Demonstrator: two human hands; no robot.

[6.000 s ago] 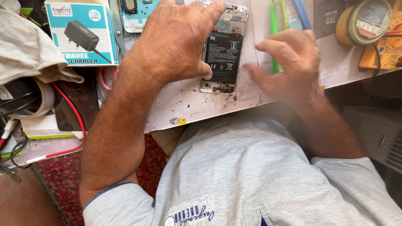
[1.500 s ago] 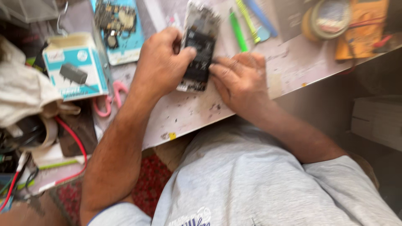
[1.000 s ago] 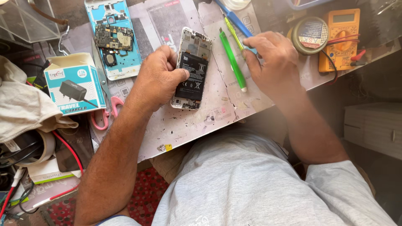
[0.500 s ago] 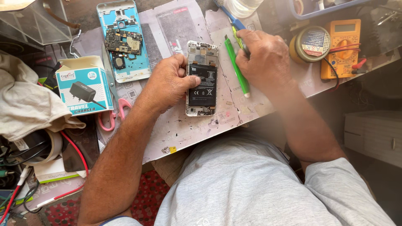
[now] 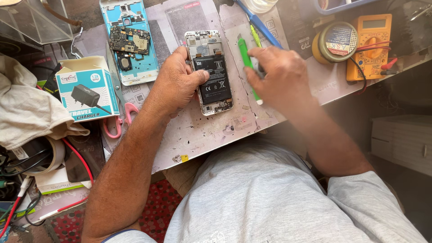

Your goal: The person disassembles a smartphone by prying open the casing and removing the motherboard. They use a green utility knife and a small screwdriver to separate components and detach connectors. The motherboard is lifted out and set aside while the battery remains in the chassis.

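An opened smartphone [image 5: 211, 74] lies back-up on the stained work mat [image 5: 216, 130], its black battery exposed. My left hand [image 5: 177, 83] rests on the phone's left edge with the thumb across the battery, holding it down. Just right of the phone, my right hand [image 5: 276, 78] has its fingers closed around a green pry tool [image 5: 245, 54], whose tip points away from me. The tool's lower end sticks out under the hand.
A blue phone back cover with a circuit board [image 5: 130, 42] lies at the upper left. A charger box [image 5: 87, 90] and pink-handled scissors [image 5: 121, 119] sit left. A solder-wire reel [image 5: 335, 42] and orange multimeter [image 5: 371, 45] stand right. Cloth and cables crowd the far left.
My right hand reached up to the green and blue tools beside the phone and closed on the green one. My left hand kept holding the phone, which now lies straighter.
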